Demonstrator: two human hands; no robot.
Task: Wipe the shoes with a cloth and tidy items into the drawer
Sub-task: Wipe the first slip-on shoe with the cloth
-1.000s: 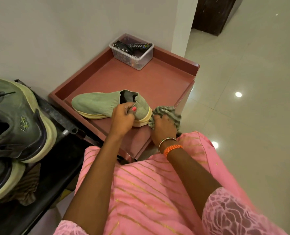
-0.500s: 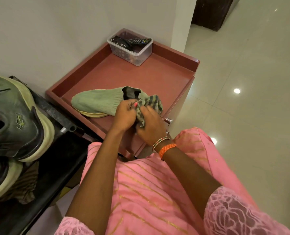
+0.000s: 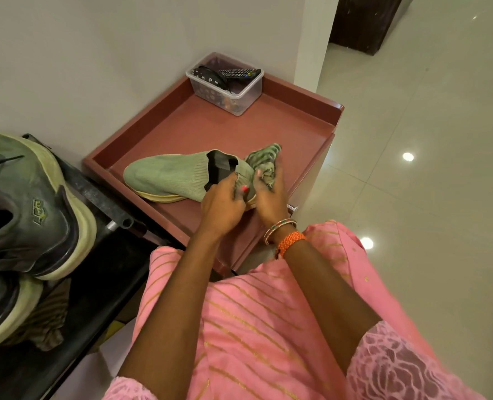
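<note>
Left hand (image 3: 221, 204): we grip the green shoe (image 3: 170, 178) at its heel.
Right hand (image 3: 270, 192): we clutch the striped cloth (image 3: 264, 160) against that heel.

The person is wearing a pink garment (image 3: 257, 327) with thin gold diagonal stripes and lace-patterned short sleeves (image 3: 398, 368). Above the right hand (image 3: 271, 194), a thin beaded bangle (image 3: 280, 228) and an orange braided wristband (image 3: 290, 242) are circling the wrist. Red polish is showing on a left hand (image 3: 222, 206) nail.
</note>
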